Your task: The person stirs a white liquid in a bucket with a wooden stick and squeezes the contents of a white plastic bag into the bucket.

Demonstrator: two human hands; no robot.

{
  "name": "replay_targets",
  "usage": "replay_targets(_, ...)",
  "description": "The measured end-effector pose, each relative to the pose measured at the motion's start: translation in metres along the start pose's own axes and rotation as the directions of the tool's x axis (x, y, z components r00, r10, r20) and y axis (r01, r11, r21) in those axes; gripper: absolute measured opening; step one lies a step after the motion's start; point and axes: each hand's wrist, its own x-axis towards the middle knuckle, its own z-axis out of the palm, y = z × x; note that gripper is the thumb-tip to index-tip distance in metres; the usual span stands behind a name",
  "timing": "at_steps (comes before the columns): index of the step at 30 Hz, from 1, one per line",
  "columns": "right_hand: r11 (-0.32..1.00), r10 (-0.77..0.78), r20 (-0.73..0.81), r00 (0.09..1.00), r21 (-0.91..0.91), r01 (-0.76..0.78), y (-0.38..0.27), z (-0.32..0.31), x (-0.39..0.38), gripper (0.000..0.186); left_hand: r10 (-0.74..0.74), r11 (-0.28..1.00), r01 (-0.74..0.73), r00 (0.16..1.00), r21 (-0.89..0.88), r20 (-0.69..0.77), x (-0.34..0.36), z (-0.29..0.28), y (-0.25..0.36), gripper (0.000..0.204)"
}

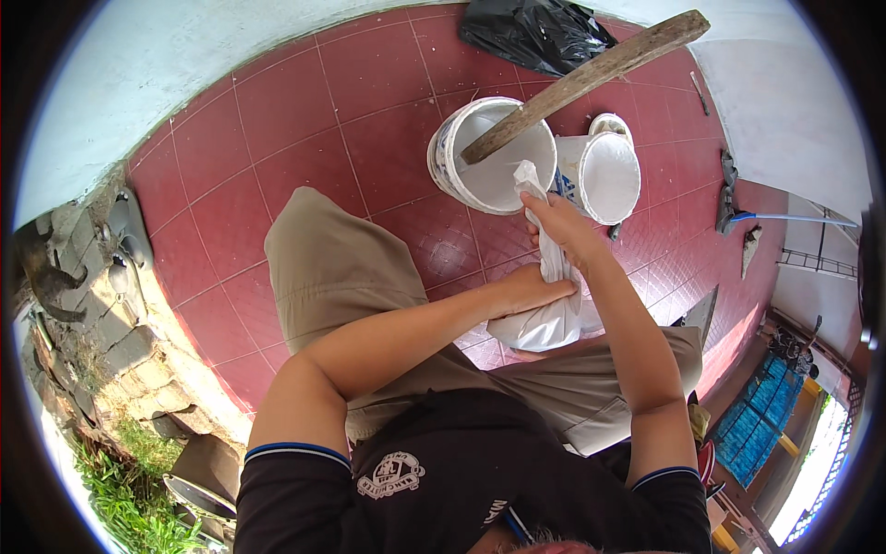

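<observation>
A white plastic bag stands on the floor between my legs, its lower part full and its neck gathered into a long twist. My left hand is wrapped round the neck just above the full part. Higher up, my right hand grips the twisted end, and a loose tip pokes out past the fingers toward the bucket. Just beyond my right hand is a large white bucket with a pale coating inside. A rough wooden stick leans in it, slanting up to the right.
Right of the large bucket stand a smaller white bucket and another white container behind it. A black plastic bag lies by the far wall. Red tiles cover the floor. A blue-handled tool is at the right.
</observation>
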Motion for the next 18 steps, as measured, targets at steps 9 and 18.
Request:
replay_targets(9, 0.994, -0.107, -0.074, 0.992, -0.037, 0.104, 0.009, 0.001, -0.004, 0.036, 0.040, 0.985, -0.033, 0.999, 0.170, -0.035, 0.006, -0.002, -0.009, 0.050)
replay_targets(18, 0.978, -0.211, -0.112, 0.971, -0.015, 0.210, 0.022, 0.003, -0.009, 0.035, 0.023, 0.947, 0.000, 0.997, 0.322, -0.067, 0.016, -0.004, -0.024, 0.050)
